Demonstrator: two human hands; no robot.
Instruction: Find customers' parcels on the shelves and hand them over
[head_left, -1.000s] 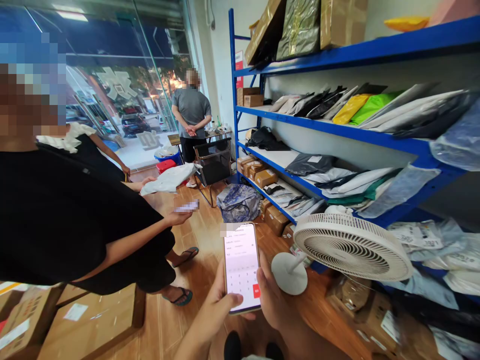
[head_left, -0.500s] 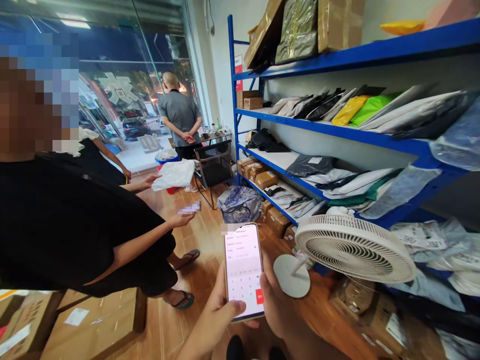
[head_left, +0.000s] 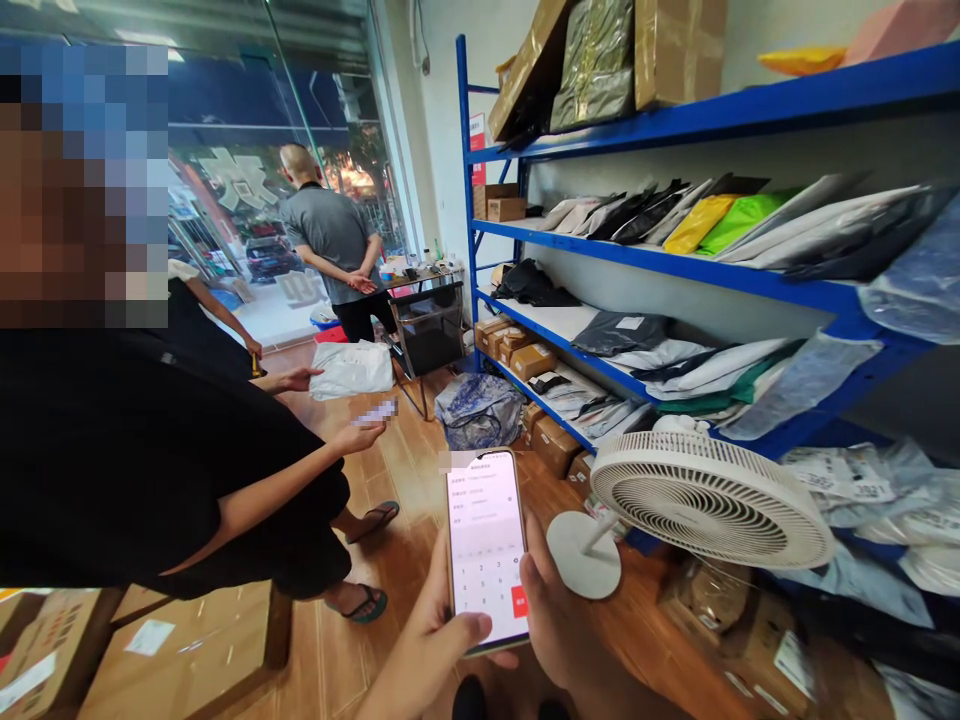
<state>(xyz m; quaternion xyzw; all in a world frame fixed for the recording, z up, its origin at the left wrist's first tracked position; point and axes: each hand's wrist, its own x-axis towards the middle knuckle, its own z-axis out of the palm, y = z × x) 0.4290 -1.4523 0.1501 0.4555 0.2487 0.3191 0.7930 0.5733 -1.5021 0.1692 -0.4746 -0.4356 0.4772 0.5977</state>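
Note:
A smartphone with a lit screen and a number keypad is held upright between my hands, low in the middle of the view. My left hand is wrapped round its left side, the thumb lying over the lower left of the screen. On the other side my right hand grips the right edge, its thumb beside the red key. To the left a person in black holds a white plastic mailer bag in one hand and a blurred-out phone in the other.
A white fan stands close on the right, before blue shelving loaded with parcels. Large cardboard boxes lie at lower left. A wrapped bundle sits on the wooden floor; a person in grey stands by the glass front.
The person in grey has shifted left. The white mailer bag has tilted and lowered slightly in the other person's hand. My hands keep their hold on the smartphone.

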